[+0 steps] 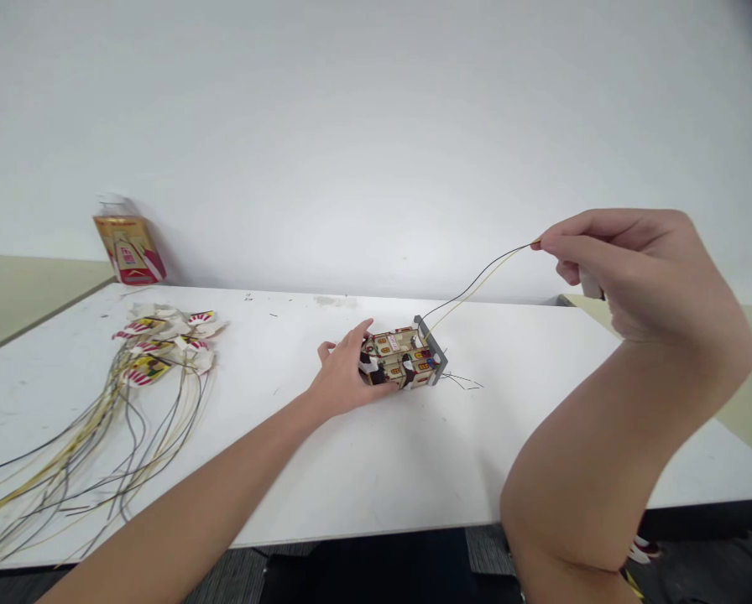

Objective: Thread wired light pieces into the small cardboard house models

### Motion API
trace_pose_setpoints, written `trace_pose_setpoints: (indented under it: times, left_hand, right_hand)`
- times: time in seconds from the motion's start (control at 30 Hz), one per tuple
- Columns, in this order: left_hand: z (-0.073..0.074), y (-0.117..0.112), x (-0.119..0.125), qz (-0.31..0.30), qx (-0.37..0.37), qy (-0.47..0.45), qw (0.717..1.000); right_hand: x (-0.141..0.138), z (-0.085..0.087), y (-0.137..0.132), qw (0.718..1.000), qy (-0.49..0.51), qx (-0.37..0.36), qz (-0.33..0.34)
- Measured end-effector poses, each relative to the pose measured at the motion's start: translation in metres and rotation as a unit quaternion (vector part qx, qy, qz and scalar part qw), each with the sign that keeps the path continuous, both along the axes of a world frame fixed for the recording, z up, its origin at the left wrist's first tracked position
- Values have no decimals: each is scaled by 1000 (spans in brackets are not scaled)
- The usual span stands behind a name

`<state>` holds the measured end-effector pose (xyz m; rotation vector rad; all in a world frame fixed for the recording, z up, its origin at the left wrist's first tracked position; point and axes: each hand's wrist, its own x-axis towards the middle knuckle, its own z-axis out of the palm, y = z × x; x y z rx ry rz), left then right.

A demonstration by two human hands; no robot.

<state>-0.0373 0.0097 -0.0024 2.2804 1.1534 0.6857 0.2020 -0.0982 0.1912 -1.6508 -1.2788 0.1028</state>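
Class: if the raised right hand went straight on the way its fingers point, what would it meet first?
The right hand points left, pinching two thin wires. Only open air above the table and the model house shows ahead; depth is unclear.

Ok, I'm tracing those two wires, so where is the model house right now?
In the head view the model house sits on the table near centre, gripped by the left hand; its wires run up to the raised right hand.
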Motion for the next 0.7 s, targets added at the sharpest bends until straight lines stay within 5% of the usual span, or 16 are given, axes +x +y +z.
trace_pose_setpoints:
  times: [0.7]
  left_hand:
    - [0, -1, 0, -9, 7, -3, 1000]
  right_hand:
    - [10, -3, 2, 998, 7, -9, -56]
